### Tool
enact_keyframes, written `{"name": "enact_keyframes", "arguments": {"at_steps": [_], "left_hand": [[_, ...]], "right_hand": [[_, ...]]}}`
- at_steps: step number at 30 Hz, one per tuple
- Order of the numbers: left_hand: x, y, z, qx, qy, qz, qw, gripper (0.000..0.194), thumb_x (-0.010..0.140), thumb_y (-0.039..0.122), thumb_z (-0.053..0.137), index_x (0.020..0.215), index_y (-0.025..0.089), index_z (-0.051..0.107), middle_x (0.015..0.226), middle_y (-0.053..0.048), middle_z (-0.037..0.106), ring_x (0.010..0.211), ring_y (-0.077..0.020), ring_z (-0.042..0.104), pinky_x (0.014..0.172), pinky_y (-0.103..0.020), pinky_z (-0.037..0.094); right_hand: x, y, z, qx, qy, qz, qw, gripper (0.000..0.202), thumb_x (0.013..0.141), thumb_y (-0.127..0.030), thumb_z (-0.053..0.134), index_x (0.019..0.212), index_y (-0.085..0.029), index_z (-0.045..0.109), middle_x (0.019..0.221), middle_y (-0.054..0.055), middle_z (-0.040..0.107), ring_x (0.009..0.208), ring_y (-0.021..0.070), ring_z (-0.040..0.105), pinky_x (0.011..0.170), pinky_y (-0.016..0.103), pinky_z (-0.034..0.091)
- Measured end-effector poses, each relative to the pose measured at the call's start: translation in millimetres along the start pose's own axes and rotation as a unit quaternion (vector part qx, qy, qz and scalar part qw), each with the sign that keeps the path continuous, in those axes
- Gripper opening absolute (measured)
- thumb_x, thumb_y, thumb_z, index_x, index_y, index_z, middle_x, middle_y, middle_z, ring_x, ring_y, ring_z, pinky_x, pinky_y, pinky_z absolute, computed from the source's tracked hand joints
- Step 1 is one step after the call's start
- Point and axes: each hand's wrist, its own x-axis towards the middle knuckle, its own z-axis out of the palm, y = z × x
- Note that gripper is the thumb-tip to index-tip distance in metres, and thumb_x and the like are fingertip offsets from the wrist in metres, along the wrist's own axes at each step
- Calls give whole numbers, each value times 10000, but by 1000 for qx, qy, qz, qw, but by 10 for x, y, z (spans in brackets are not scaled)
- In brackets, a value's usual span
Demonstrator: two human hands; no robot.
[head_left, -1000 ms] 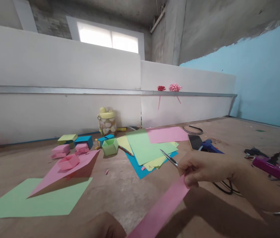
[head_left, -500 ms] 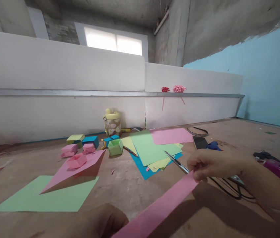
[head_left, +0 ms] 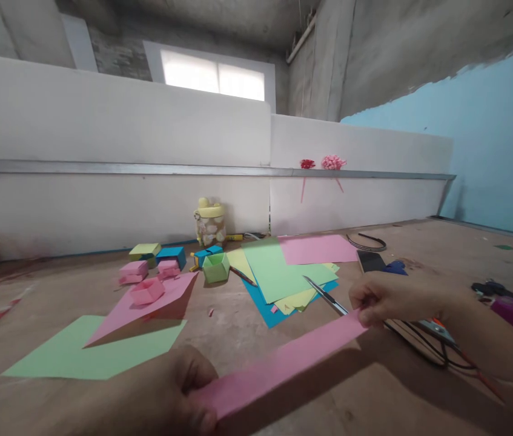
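Pink paper strip (head_left: 278, 366) pinched between left hand (head_left: 178, 393) and right hand (head_left: 386, 298) (scissors (head_left: 326, 295) seemingly there too).

- A brown desk (head_left: 238, 339) carried everything, running up to a white wall
- A green sheet (head_left: 92, 354) lay front left, a folded pink sheet (head_left: 147, 303) overlapping it
- Small paper boxes (head_left: 169, 266) sat behind
- A stack of coloured sheets (head_left: 283, 275) lay mid-desk
- A phone (head_left: 369, 260) and black cables (head_left: 424, 345) lay to the right
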Motion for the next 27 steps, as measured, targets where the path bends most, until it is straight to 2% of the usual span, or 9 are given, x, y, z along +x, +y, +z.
{"name": "enact_keyframes", "arguments": {"at_steps": [3,7,9,13,17,20,22,24,27], "left_hand": [[-52,72,-126,-39,-51,6,998,680,559,871,821,709,220,691,633,-80,769,441,-120,565,385,-182,332],[-212,30,-165,-22,-29,-17,999,740,552,954,756,748,246,664,572,-29,722,428,-118,553,428,-205,299],[-348,0,-156,20,18,-33,999,628,628,868,743,782,262,687,600,-33,727,486,-177,610,481,-246,359],[-595,-53,-141,163,144,-61,974,192,763,481,718,732,294,747,613,-18,697,575,-225,608,537,-286,341],[-617,-186,-79,291,233,-78,925,151,736,343,628,605,285,675,554,0,607,658,-251,596,605,-317,329],[-566,-234,-31,316,234,-92,915,53,663,296,589,668,271,635,685,-1,671,795,-290,667,657,-340,364],[-557,-183,-28,316,216,-115,917,92,634,284,579,709,265,628,752,-19,703,830,-317,694,664,-359,369],[-571,-89,-41,315,205,-130,918,115,611,275,563,720,262,600,795,-39,705,886,-346,702,666,-364,361],[-600,17,-58,314,195,-131,920,107,607,293,557,710,269,569,782,-37,672,912,-365,693,641,-355,334]], "right_hand": [[56,-11,50,-12,-16,7,1000,99,657,-254,622,633,-207,538,620,-22,565,642,152,514,585,276,321],[105,-83,127,-40,-34,10,999,51,661,-237,621,678,-195,598,644,-6,605,674,175,551,592,281,340],[114,-131,182,-55,-39,10,998,38,673,-219,631,698,-192,621,668,-3,603,705,183,553,591,278,335],[135,-211,328,-79,-44,6,996,35,691,-188,645,707,-198,615,670,-32,526,683,161,483,572,279,290],[151,-302,453,-83,-31,-15,996,128,708,-124,629,804,-194,676,682,-49,495,670,149,462,591,269,309],[144,-360,502,-97,7,-73,993,440,695,-41,602,1086,-182,748,854,-8,615,791,178,554,684,271,377],[152,-344,527,-79,-3,-125,989,552,709,-9,561,1191,-178,770,1017,35,726,924,218,642,787,286,433],[187,-274,560,-32,-39,-147,988,538,724,-17,538,1145,-189,824,1034,33,786,959,242,692,824,297,456],[281,-116,624,19,-63,-122,990,360,757,-97,566,904,-209,875,762,4,746,753,206,667,705,288,443]]}}
